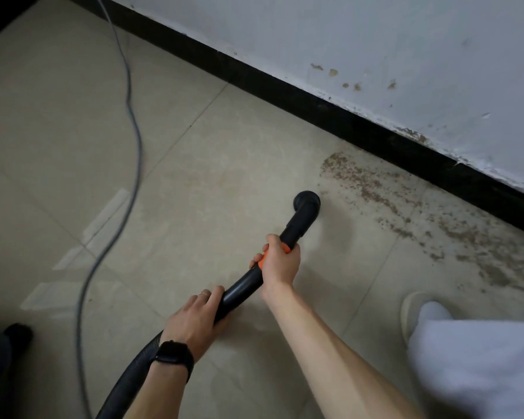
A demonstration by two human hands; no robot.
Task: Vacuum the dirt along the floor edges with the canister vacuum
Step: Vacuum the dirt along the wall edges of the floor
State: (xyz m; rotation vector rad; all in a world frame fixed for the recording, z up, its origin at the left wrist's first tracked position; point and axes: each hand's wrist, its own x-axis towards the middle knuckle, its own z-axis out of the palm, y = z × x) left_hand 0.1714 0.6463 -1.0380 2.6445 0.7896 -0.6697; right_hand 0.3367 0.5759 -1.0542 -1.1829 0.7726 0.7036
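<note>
Most of the job looks undone: a broad band of brown dirt (384,189) lies along the black baseboard (315,107), and only the stretch of baseboard to the left shows none. The nozzle (307,201) sits at the dirt's left end, a little off the baseboard. The right hand (280,263) is curled round the tube (242,287) at its orange collar. The left hand (194,320) grips it lower, farther from the baseboard. No container shows; the canister is out of view.
</note>
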